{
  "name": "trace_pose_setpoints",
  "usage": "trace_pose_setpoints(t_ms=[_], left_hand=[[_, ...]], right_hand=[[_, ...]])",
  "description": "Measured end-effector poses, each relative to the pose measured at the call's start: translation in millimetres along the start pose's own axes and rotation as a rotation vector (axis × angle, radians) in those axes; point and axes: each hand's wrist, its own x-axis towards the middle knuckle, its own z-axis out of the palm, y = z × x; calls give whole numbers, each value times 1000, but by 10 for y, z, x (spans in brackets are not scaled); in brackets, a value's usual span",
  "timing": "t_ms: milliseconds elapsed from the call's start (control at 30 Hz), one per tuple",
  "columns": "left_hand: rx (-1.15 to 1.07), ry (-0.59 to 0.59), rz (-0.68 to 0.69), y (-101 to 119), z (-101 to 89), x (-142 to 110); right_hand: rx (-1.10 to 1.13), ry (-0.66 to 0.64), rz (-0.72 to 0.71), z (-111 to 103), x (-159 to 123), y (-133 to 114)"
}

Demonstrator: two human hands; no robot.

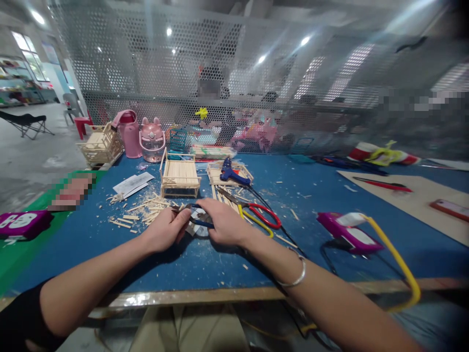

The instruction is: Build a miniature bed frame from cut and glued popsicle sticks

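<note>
Two bare hands meet over a blue tabletop (256, 274), near its front edge. The right hand (224, 222), its wrist wearing a silver bangle (296, 275), is wrapped around blue-handled pliers (205, 224). The left hand (165, 231) is at the tool's front end, thumb drawn in against its fingers; whether it pinches a small piece there is too small to tell.

The pliers are between the two hands, just above the table. Beside the left hand lies a scatter of pale wood chips (148, 209). Just beyond the hands stands a miniature wooden seat (180, 174) built of thin sticks; left of it are white paper slips (132, 184). To its right, a blue glue gun (234, 176) rests on a low stick frame (214, 174). Scissors with red and yellow handles (273, 213) lie close by the right hand. Farther right sits a purple device (350, 232), and behind everything rises a perforated metal screen (146, 73).
</note>
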Motion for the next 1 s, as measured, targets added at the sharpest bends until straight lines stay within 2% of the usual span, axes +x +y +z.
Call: trace_pose_setpoints(t_ms=[267, 567, 800, 900, 1000], left_hand=[[2, 9, -18, 32, -34, -4], [3, -57, -2, 27, -117, -4], [-127, -111, -88, 60, -131, 1], [-182, -140, -42, 82, -152, 5], [-258, -100, 43, 69, -157, 10]], right_hand=[[-61, 120, 30, 90, -14, -49], [-175, 177, 57, 184, -17, -67], [-375, 208, 81, 73, -3, -92], [-299, 217, 78, 5, 1, -43], [-202, 228, 97, -43, -3, 35]])
